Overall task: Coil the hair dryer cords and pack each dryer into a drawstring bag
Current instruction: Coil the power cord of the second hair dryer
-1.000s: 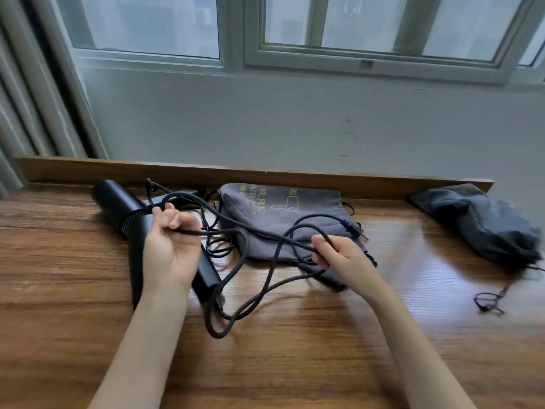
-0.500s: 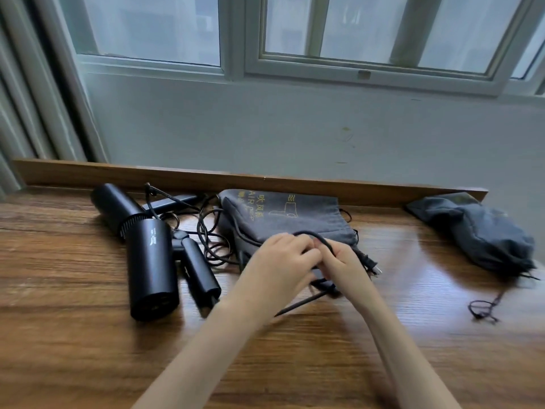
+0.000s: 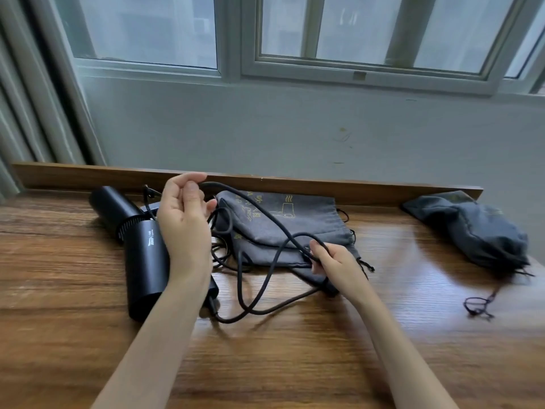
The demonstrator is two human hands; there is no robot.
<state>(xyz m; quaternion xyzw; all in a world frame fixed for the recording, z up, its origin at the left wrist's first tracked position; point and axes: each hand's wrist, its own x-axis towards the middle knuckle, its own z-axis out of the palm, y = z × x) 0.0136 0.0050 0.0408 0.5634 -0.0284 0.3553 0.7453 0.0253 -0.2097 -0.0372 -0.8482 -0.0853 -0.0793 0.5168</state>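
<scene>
Between hands, black cord [image 3: 265, 215] stretched: left hand [image 3: 185, 219], meeting right hand [image 3: 333, 261] moments ago, now lifted apart, fingers curled round cord; right pinches gathered loops. Another loop coming. Beside left wrist, hair dryer [image 3: 144, 261] unbagged.

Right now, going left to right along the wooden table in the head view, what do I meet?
Black cylindrical hair dryer → left hand gripping the black power cord → flat grey fabric drawstring bag with yellow print → stuffed dark grey drawstring bag.
</scene>
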